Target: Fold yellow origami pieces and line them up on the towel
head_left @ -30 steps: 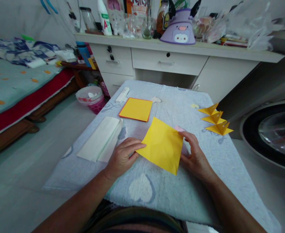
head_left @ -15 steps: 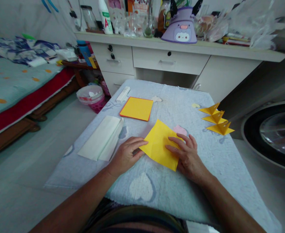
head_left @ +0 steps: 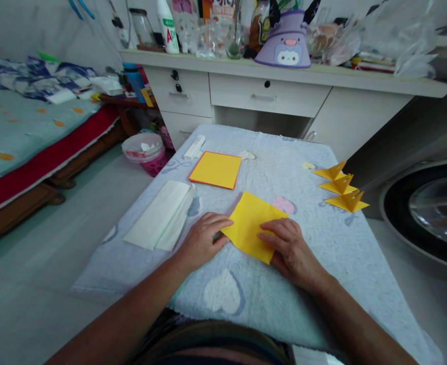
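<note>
A yellow sheet of origami paper (head_left: 248, 225) lies between my hands, turned cornerwise, with faint creases on it. My left hand (head_left: 204, 238) pinches its left corner between thumb and fingers. At the right side, my right hand (head_left: 287, 246) grips the sheet, fingers on top and the thumb hidden underneath. Beyond the sheet rests a stack of square paper (head_left: 215, 170), yellow on top with red edges showing. Three folded yellow paper figures (head_left: 339, 186) stand in a row at the right of the table.
A folded white cloth or tissue (head_left: 160, 215) lies left of my hands, and a small white box (head_left: 195, 147) sits behind it. A patterned cloth covers the table (head_left: 284, 314). Ahead is a white desk (head_left: 269, 99); a pink bin (head_left: 145, 152) stands on the floor.
My right hand has drawn its fingers closer together and shifted slightly left on the sheet. The sheet's right side has moved a little, while the left hand keeps its corner.
</note>
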`<state>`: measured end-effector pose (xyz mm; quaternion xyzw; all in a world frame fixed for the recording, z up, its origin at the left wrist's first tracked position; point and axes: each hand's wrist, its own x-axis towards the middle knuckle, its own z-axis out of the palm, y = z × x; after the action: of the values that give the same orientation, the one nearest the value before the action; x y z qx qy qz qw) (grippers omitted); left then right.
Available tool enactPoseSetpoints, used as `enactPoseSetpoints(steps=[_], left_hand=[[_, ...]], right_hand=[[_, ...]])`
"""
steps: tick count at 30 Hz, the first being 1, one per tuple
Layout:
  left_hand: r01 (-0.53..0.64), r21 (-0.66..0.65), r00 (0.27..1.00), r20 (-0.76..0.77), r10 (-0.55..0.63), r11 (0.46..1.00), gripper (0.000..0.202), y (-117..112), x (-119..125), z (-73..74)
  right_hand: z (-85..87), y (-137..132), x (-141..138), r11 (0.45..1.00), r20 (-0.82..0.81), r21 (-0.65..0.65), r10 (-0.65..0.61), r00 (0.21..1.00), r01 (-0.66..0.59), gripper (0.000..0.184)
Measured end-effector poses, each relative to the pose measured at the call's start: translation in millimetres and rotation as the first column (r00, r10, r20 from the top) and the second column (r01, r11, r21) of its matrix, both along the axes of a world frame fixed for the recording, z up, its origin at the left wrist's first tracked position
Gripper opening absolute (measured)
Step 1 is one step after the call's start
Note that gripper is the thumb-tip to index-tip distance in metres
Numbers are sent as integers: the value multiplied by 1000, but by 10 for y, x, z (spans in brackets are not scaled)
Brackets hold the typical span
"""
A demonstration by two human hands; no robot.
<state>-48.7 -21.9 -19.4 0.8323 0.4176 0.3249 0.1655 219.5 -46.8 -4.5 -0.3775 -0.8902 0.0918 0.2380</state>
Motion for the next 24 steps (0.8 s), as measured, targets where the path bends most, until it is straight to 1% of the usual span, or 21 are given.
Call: enactPoseSetpoints(steps=[2, 4, 7, 10, 12, 15, 18, 21, 24], left_hand=[[14, 1, 1000, 8, -14, 1000, 34, 2, 1, 5], [23, 2, 1000, 8, -23, 1000, 34, 2, 2, 10], [21, 4, 1000, -11, -20, 1000, 35, 3, -3, 14], [9, 19, 999, -42, -8, 1000, 32, -3, -21, 25], [1, 42, 998, -69, 2, 999, 26, -15, -42, 42], [-7, 78, 994, -107, 16, 997, 17, -47, -73, 71], [-6, 95, 987, -160, 21, 995, 14, -88, -87, 88], [-13, 87, 975, -219, 32, 996, 13, -115, -76, 98], [-32, 58, 968, -247, 46, 998, 12, -122, -47, 113]], right_hand=[[27, -21, -23, 999, -42, 18, 38, 998, -37, 21], [57, -41, -49, 998, -62, 6, 59, 996, -58, 17], [82, -59, -82, 996, -42, -54, 70, 997, -72, 13], [85, -61, -107, 989, -10, -126, 71, 997, -72, 8], [88, -57, -121, 986, -6, -152, 65, 998, -65, 10], [97, -49, -135, 986, -16, -159, 52, 999, -53, 17], [101, -39, -136, 984, -43, -174, 33, 999, -40, 22], [85, -30, -132, 977, -77, -214, -16, 997, -1, 23], [50, -18, -134, 966, -120, -250, -104, 987, 72, 20]])
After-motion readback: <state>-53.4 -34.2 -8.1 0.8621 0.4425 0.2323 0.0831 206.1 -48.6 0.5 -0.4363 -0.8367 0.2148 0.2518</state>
